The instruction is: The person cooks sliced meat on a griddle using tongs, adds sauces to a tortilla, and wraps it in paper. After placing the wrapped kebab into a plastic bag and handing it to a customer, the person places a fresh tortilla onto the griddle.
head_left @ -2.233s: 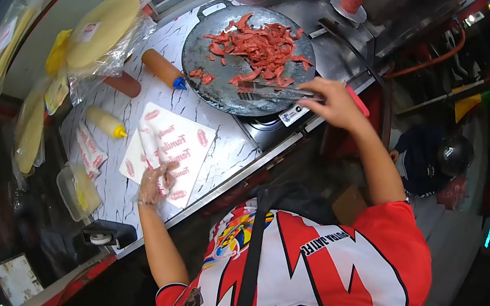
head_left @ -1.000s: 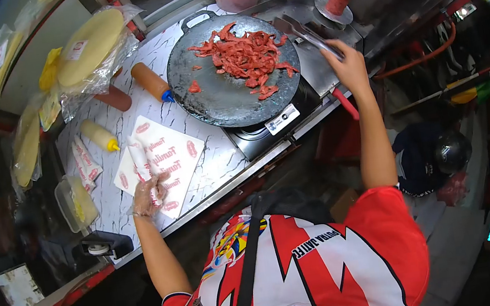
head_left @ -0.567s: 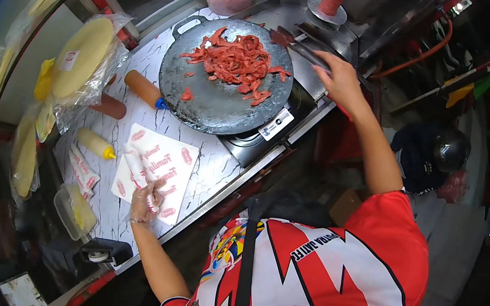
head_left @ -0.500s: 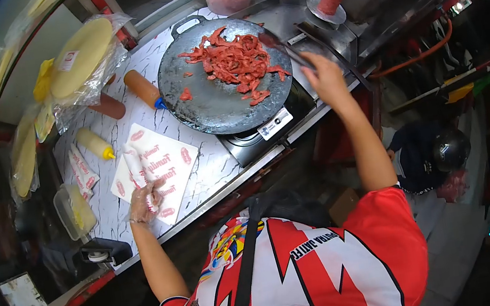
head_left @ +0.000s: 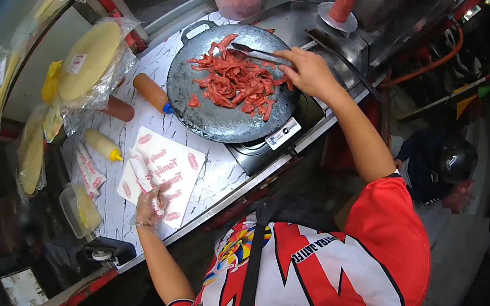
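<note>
Partly hidden, tongs (head_left: 260,55) by right hand (head_left: 308,72), wrapped roll (head_left: 140,170) by left hand (head_left: 151,206)

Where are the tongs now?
In the head view, the tongs are above and slightly right of centre, held in the right hand, tips at the meat strips on the round griddle.

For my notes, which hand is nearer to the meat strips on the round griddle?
Right. The right hand is at the right edge of the griddle, close to the meat strips, holding tongs over them. The left hand is farther away, gripping the paper-wrapped roll.
</note>
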Available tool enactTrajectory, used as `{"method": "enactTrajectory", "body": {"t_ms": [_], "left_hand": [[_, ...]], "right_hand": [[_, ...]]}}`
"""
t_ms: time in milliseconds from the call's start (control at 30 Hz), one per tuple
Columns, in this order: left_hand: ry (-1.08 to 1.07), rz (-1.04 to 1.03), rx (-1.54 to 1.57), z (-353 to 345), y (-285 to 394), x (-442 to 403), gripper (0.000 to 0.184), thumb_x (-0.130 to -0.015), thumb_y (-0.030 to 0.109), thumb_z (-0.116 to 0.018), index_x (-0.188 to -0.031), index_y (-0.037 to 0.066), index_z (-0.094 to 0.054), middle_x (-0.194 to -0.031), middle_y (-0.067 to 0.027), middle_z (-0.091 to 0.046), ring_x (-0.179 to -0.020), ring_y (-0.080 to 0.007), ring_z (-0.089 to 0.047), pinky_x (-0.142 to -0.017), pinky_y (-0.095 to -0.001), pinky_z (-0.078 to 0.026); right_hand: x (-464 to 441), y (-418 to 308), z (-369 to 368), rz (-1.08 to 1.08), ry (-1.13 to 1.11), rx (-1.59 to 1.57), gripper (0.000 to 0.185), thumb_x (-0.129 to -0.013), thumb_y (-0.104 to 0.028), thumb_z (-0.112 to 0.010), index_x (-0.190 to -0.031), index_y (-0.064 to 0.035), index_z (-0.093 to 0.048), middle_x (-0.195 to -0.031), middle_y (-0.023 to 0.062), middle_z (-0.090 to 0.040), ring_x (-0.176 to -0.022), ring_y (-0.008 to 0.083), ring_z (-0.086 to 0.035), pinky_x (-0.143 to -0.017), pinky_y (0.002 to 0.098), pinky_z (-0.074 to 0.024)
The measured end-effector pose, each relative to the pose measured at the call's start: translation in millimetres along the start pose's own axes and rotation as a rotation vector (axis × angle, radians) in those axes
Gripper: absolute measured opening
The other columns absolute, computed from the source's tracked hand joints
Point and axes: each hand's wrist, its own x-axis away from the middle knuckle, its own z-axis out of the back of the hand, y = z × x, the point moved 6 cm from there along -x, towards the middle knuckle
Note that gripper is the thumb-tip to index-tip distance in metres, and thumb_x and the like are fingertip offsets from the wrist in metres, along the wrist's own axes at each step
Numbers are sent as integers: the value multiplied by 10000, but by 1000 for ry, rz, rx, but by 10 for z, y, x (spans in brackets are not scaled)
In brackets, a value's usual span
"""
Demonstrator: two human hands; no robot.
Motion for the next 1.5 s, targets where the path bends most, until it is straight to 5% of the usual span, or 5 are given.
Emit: {"method": "enactTrajectory", "body": {"t_ms": [667,767,1167,1267,1500], "left_hand": [[69,-19,-25,-127,56,75,510,-963,322,-658,-1175,-142,-663,-552,-42,-517,-442,-109,-426,-397,-244,-305],[20,-12,93,-45,-5,18,414,-926,228,-643,-1117,-138,-671,-1010,-197,-741,-476,-93,-485,-387,-227,-357],[11,7,46,89,-90,-9,455,-923,259,-653,-1146,-137,-669,-996,-200,-740,-454,-91,-456,-371,-231,-357],[61,-42,0,-78,37,52,499,-941,297,-641,-1163,-150,-655,-563,-51,-532,-431,-107,-441,-390,-230,-346],[94,-29,3,-81,30,10,463,-953,267,-632,-1140,-155,-657,-643,-74,-601,-456,-99,-469,-390,-231,-363]], "right_hand": [[761,-281,276,58,-172,-273,347,-903,-233,-733,-1225,-105,-712,-910,139,-650,-764,293,-646,-694,390,-506],[633,-12,101,156,-58,-206,305,-913,-221,-730,-1176,-68,-716,-814,158,-593,-712,316,-605,-675,401,-479],[740,573,932,-100,33,-155,385,-881,-231,-763,-1157,33,-711,-1002,169,-757,-898,265,-736,-813,370,-561],[1145,681,654,-306,-153,-360,410,-851,-238,-799,-1142,37,-710,-986,160,-759,-922,201,-723,-818,340,-547],[259,241,347,72,23,-233,312,-878,-252,-772,-1088,-24,-739,-982,182,-730,-830,366,-699,-751,401,-548]]}}
